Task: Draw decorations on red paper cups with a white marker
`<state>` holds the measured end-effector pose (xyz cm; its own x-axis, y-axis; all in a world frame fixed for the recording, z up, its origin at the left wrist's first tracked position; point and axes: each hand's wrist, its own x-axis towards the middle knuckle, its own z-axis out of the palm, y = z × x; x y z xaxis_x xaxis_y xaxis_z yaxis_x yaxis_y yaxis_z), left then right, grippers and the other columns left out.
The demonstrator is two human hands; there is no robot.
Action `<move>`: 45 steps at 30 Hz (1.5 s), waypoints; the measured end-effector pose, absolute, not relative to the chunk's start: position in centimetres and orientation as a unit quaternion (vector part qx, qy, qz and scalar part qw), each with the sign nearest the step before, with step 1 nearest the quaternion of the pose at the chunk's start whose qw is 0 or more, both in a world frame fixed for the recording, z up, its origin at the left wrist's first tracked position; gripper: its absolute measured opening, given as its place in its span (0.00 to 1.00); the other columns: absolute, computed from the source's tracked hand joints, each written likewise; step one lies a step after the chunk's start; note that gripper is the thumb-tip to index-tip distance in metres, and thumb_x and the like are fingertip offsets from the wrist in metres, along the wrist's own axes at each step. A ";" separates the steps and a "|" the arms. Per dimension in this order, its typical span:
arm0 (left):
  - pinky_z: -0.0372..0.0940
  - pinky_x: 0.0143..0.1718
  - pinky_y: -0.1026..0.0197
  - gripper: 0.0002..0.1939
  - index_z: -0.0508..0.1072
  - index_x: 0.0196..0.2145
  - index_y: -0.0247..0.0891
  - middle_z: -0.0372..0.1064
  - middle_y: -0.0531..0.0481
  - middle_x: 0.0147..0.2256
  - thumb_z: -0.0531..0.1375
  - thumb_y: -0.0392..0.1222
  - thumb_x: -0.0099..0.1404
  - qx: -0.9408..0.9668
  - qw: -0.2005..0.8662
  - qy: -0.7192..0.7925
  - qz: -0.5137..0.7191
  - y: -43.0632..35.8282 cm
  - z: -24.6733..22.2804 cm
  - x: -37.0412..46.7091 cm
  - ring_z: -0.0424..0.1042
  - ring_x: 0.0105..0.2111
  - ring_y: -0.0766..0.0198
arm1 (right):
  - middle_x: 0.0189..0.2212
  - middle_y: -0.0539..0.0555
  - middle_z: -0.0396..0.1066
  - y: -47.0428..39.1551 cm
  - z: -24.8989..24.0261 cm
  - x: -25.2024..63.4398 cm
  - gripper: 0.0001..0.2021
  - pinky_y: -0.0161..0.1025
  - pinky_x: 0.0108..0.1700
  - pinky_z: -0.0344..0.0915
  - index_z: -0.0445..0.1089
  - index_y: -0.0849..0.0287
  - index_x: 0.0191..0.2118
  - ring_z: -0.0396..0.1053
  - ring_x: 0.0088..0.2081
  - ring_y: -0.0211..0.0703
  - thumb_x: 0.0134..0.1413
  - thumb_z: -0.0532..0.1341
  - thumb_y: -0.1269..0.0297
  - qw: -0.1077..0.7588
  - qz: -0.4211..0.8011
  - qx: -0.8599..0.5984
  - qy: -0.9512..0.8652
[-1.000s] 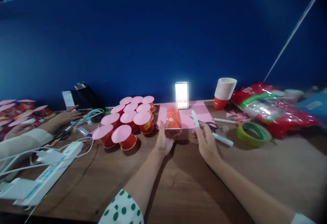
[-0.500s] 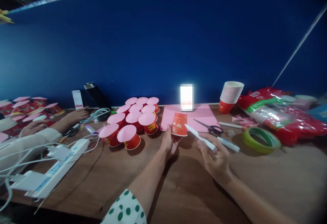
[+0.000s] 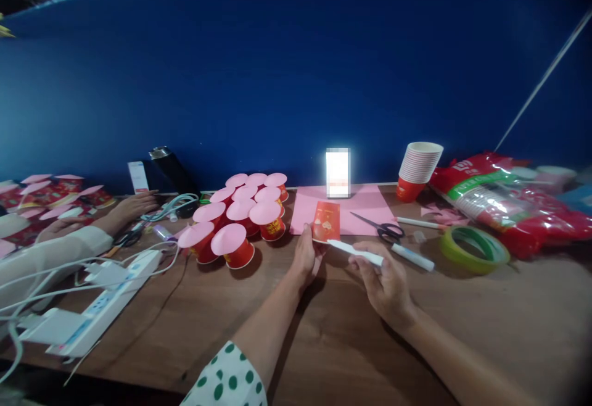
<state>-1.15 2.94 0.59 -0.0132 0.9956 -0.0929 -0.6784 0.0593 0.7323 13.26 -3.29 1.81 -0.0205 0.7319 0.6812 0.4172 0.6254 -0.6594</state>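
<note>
My left hand (image 3: 308,256) is closed on a red paper cup (image 3: 326,221) printed with gold hearts, its white rim turned down towards me. In my right hand (image 3: 386,279) is a slim white pen-like tube (image 3: 356,252), gripped between thumb and fingers. The tube's narrow tip is at the cup's rim; whether they touch I cannot tell. Behind the cup lies a pink sheet of paper (image 3: 300,205), with black-handled scissors (image 3: 389,232) partly on it. Another white tube (image 3: 412,258) rests just beyond my right hand.
Several upturned red cups with pink paper tops (image 3: 230,239) stand at left. A cup stack (image 3: 419,168), yellow-green tape roll (image 3: 474,250) and red plastic bag (image 3: 504,202) are at right. A power strip (image 3: 104,304) and another person's hand (image 3: 129,205) are far left.
The white tube has swung to a flatter angle, its tip moving down along the cup's rim. My right hand has shifted slightly left. The cup stays in my left hand, turned a little.
</note>
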 end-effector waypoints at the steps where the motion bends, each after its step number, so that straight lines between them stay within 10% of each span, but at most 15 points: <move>1: 0.66 0.37 0.62 0.17 0.71 0.37 0.34 0.72 0.46 0.35 0.54 0.51 0.63 0.249 0.656 0.318 0.638 3.0 0.5 -1.2 0.71 0.33 0.65 | 0.33 0.53 0.70 -3.3 1.8 13.2 0.07 0.31 0.31 0.69 0.64 0.58 0.43 0.70 0.29 0.35 0.60 0.53 0.67 0.565 0.139 -0.413 -0.701; 45: 0.66 0.41 0.57 0.17 0.72 0.36 0.32 0.72 0.43 0.36 0.54 0.50 0.63 0.241 0.649 0.343 0.635 3.0 0.7 -0.9 0.71 0.33 0.62 | 0.35 0.54 0.69 -3.1 1.9 13.1 0.08 0.31 0.30 0.71 0.64 0.58 0.44 0.70 0.28 0.34 0.61 0.53 0.66 0.575 0.180 -0.413 -0.683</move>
